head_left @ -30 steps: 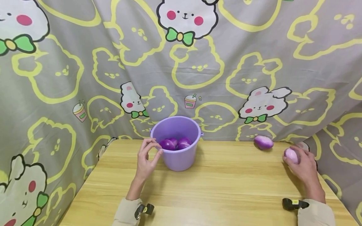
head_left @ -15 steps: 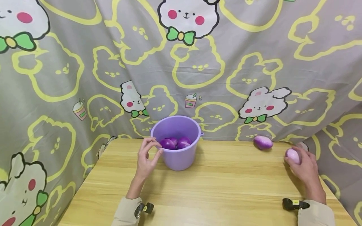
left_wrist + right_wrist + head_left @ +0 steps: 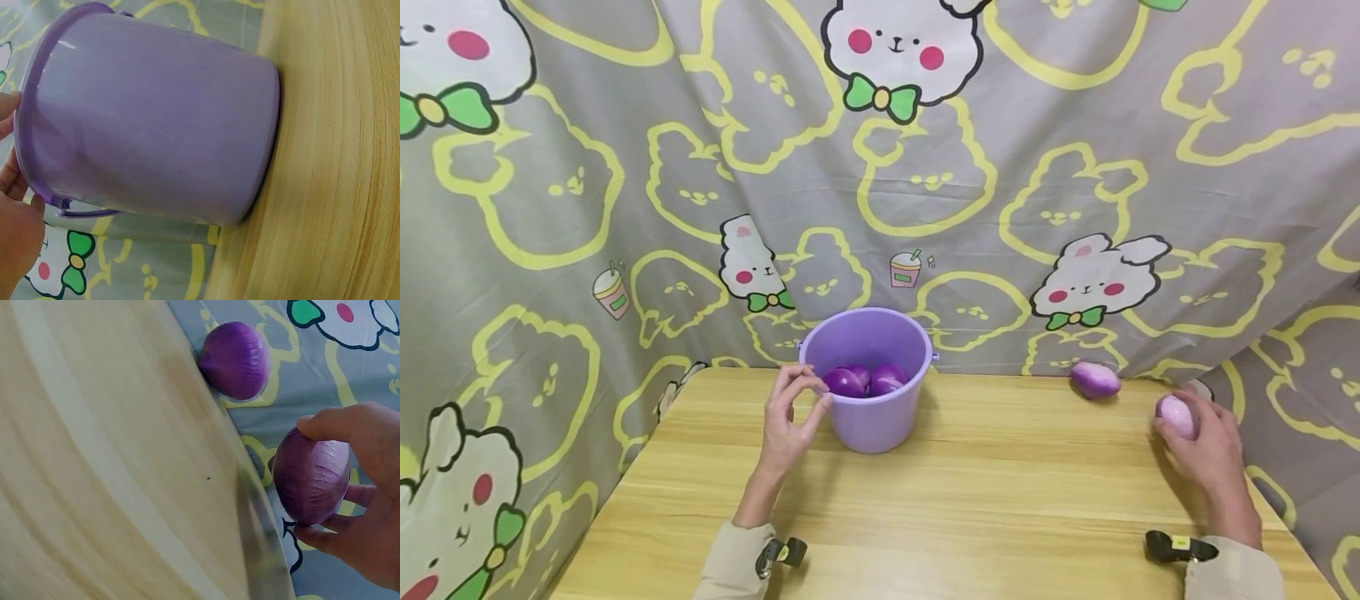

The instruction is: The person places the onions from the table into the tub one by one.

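Note:
A purple bucket [image 3: 876,425] stands near the table's back edge with several purple onions [image 3: 846,382] inside. My left hand [image 3: 789,421] pinches the left side of its rim between thumb and fingers; the left wrist view shows the fingertips at the rim of the bucket [image 3: 156,119]. At the far right, my right hand [image 3: 1210,437] holds a purple onion [image 3: 1176,416]. Thumb and fingertips lie on opposite sides of this onion [image 3: 310,478] in the right wrist view. Another onion [image 3: 1096,380] lies to its left, by the back edge.
A wooden table [image 3: 1000,500] extends under both arms. Right behind it hangs a grey curtain [image 3: 955,225] with rabbit prints, which also closes in the left and right sides. The bucket's handle [image 3: 90,213] hangs down at its side.
Hardly anything differs. Both hands keep their holds on the bucket rim and the onion, and the head view has shifted very slightly.

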`<state>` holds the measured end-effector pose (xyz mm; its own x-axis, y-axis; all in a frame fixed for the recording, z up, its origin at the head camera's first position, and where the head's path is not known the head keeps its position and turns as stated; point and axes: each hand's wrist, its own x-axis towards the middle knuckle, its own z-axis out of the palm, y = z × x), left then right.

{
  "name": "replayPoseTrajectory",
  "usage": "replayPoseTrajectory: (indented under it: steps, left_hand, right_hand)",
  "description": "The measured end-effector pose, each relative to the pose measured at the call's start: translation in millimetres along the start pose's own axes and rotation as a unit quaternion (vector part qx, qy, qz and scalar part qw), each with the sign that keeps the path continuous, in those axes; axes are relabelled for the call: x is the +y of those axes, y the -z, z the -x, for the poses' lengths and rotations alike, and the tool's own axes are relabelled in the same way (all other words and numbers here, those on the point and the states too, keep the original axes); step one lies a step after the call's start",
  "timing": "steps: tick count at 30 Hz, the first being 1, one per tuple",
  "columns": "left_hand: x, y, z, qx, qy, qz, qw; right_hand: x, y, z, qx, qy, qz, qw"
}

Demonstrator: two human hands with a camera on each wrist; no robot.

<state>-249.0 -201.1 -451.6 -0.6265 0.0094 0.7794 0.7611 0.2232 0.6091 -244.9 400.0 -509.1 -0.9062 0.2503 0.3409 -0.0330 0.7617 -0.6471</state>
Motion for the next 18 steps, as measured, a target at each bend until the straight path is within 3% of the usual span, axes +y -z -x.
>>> replayPoseTrajectory:
  steps: [18]
  left_hand:
    - [-1.1, 0.2, -0.2, 0.001, 0.004, 0.003, 1.0000]
  right_hand:
    - [-12.7, 8.8, -0.5, 0.052, 0.026, -0.008, 0.998]
